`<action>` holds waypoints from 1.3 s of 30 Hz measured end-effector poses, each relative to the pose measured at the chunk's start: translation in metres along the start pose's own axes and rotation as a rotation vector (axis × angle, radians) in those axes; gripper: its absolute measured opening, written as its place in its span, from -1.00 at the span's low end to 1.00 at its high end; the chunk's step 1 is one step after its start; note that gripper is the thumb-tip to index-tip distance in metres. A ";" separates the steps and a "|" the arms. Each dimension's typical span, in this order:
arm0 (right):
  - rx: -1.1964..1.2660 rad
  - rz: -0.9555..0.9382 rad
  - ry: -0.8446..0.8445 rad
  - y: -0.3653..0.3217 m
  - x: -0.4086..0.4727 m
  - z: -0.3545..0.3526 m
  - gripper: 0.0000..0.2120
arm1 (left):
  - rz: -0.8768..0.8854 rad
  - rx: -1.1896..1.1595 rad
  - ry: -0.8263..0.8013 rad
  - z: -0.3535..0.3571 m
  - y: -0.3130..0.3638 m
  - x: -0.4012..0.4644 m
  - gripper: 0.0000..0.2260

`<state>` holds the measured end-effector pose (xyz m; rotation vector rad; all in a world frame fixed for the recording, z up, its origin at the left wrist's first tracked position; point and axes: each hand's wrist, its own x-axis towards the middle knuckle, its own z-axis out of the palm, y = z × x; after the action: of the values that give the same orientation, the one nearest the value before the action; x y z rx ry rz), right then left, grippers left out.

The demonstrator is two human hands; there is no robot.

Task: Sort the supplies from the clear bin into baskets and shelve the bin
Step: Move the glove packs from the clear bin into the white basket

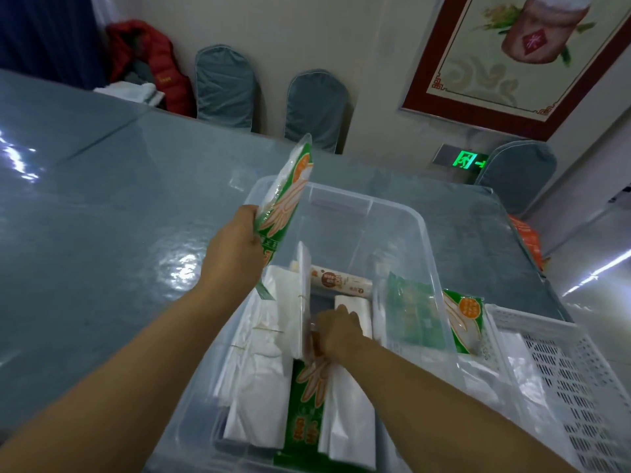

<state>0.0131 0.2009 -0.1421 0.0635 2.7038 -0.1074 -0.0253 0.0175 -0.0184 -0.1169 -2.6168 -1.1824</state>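
The left hand (239,240) grips a green pack (286,196) above the bin (423,233); the right hand (338,331) pinches another inside. Sorting is underway; next, carry both to the basket (560,363).

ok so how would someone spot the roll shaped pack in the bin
Find the clear bin on the grey-blue table. On its floor towards the far end, beyond the right hand, lies a white roll with a brown round label. It is the only cylinder among flat packets.
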 end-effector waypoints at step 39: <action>0.158 -0.115 1.061 0.028 -0.108 -0.246 -0.94 | -0.115 -0.500 -0.283 -0.025 0.041 -0.014 -0.66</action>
<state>0.0098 0.2465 0.1238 0.0090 3.7514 -0.4253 0.0010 0.0261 0.0233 -0.2475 -2.5147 -1.9706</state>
